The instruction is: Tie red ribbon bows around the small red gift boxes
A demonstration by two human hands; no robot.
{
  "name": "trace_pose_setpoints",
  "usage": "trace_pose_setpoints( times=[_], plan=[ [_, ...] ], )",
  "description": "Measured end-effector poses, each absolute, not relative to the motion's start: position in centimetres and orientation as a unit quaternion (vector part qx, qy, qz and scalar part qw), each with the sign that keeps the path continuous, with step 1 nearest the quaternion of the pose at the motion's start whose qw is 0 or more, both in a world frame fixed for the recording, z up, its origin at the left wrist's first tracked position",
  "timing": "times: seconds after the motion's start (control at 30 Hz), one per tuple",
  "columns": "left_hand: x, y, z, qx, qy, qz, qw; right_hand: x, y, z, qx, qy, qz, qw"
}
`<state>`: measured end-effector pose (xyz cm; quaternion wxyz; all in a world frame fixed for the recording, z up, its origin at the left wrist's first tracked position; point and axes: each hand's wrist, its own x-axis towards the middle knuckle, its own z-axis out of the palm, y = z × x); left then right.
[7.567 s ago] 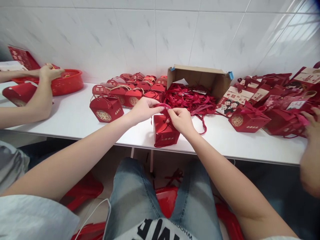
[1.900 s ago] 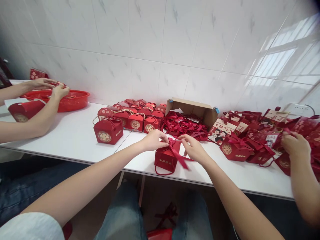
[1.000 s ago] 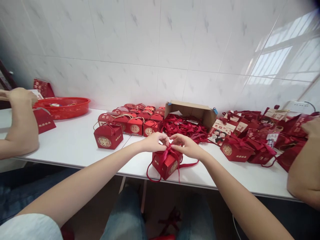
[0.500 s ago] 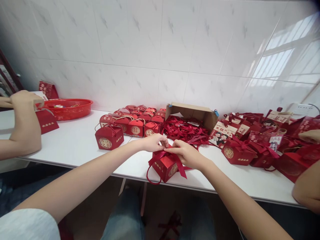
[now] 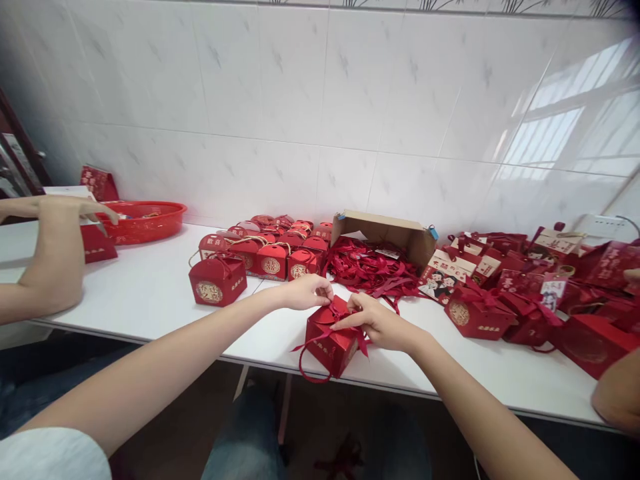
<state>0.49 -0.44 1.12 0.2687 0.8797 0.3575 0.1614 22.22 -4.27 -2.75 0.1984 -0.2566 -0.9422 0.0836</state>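
A red gift box [image 5: 327, 347] stands near the table's front edge, with a dark red cord handle [image 5: 311, 375] hanging down on its left side. Across its top runs a red ribbon [image 5: 336, 319], looped and with loose ends on both sides. My left hand [image 5: 309, 292] is at the back of the box top, thumb and fingers pinched on the ribbon. From the right, my right hand [image 5: 375, 319] pinches the ribbon too, its index finger stretched over the box top. What lies exactly between the fingertips is small and partly hidden.
A red box [image 5: 218, 280] stands left, before rows of similar boxes [image 5: 273, 261]. A cardboard carton [image 5: 387, 227] spills red ribbons [image 5: 367, 265]. Ribboned boxes [image 5: 480, 310] crowd the right. A red basket [image 5: 150, 227] and another person's arm [image 5: 55, 260] are left; another elbow [image 5: 620, 387] is right.
My hands have drawn slightly apart, uncovering more of the box top. The ribbon ends lie differently. At left, the other person's hand has moved right, toward the basket. The camera view has tilted up slightly.
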Motion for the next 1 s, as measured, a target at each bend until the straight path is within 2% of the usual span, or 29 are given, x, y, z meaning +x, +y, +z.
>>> trace_pose_setpoints(
  times=[0.27,0.57,0.9,1.0],
  plan=[
    [0.2,-1.6,0.4,0.882,0.381,0.123,0.248,22.4,-3.9,-3.6,-0.252,-0.916,0.179,0.255],
    [0.8,-1.8,-0.9,0.819,0.360,0.220,0.388,22.6,-3.6,-3.9,-0.238,-0.900,0.230,0.282],
    [2.3,-2.8,-1.6,0.825,0.360,0.306,0.308,22.8,-4.1,-4.0,-0.251,-0.896,0.228,0.286],
    [2.2,-2.5,-2.1,0.835,0.343,0.322,0.283,22.7,-4.2,-4.2,-0.246,-0.879,0.231,0.336]
  ],
)
